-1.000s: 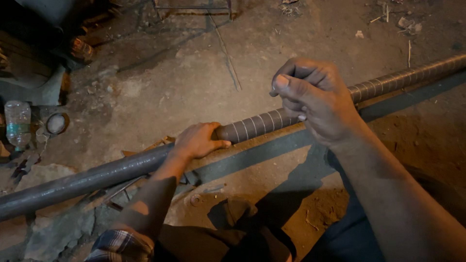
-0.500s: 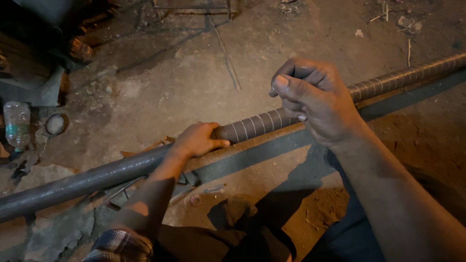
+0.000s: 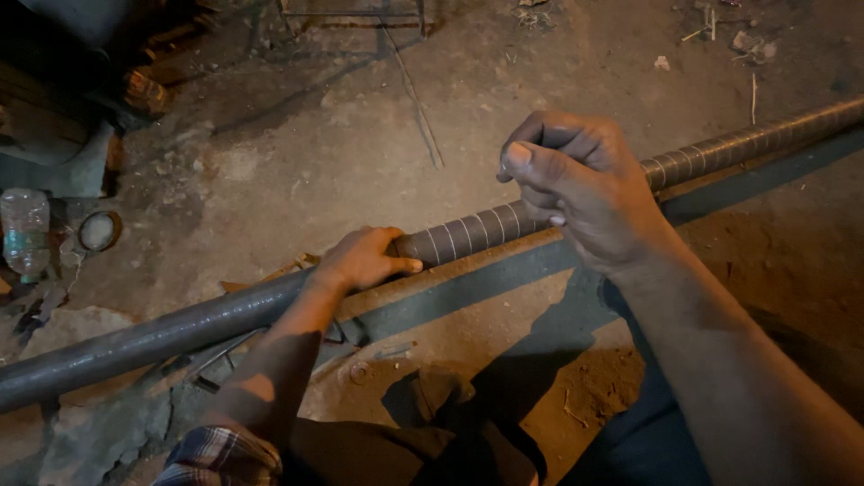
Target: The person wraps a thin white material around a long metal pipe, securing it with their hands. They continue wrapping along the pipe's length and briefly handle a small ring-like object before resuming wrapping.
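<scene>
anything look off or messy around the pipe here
Nothing looks damaged. The long dark metal pipe lies straight, with pale spiral wrapping only right of the left hand. The right hand is curled above it. A clear plastic bottle stands among ground scraps.

Dim, warm orange light falls from above; the long grey metal pipe (image 3: 225,315) casts a dark shadow band, corners fade black, focus stays sharp.
</scene>
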The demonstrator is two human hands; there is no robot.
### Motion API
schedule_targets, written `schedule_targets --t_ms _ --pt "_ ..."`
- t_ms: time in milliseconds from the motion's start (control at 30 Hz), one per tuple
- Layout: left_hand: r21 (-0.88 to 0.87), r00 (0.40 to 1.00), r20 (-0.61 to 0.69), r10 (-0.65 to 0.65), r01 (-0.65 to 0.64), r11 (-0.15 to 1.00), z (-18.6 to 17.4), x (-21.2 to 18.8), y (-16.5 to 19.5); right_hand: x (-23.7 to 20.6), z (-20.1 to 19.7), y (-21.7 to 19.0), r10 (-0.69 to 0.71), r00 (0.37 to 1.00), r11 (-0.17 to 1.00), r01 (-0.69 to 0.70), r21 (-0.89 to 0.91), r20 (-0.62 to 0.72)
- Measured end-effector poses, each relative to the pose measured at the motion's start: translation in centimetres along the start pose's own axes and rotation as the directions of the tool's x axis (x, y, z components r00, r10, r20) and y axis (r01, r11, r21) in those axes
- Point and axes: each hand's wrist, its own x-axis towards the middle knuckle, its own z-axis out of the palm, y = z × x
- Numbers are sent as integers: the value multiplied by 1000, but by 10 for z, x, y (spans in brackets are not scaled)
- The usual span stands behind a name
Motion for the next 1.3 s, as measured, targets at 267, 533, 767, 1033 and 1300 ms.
schedule_targets --t_ms 267,533,767,1033,1300 --pt "-16 1000 24 -5 5 1000 2 6 -4 1 1 2 -26 999 1000 26 -7 20" --pt "-11 1000 19 -15 15 1000 2 6 -5 -1 -1 4 -21 1000 1000 21 -2 19" --pt "-9 999 14 -35 35 999 2 4 -3 -1 0 5 -45 998 999 47 -25 44" --pt "-35 999 26 -19 20 999 0 4 -2 -1 -1 3 -4 1000 1000 4 5 10" --pt "-44 998 48 -31 33 999 3 9 -7 -1 -3 6 -1 1000 1000 0 2 12"
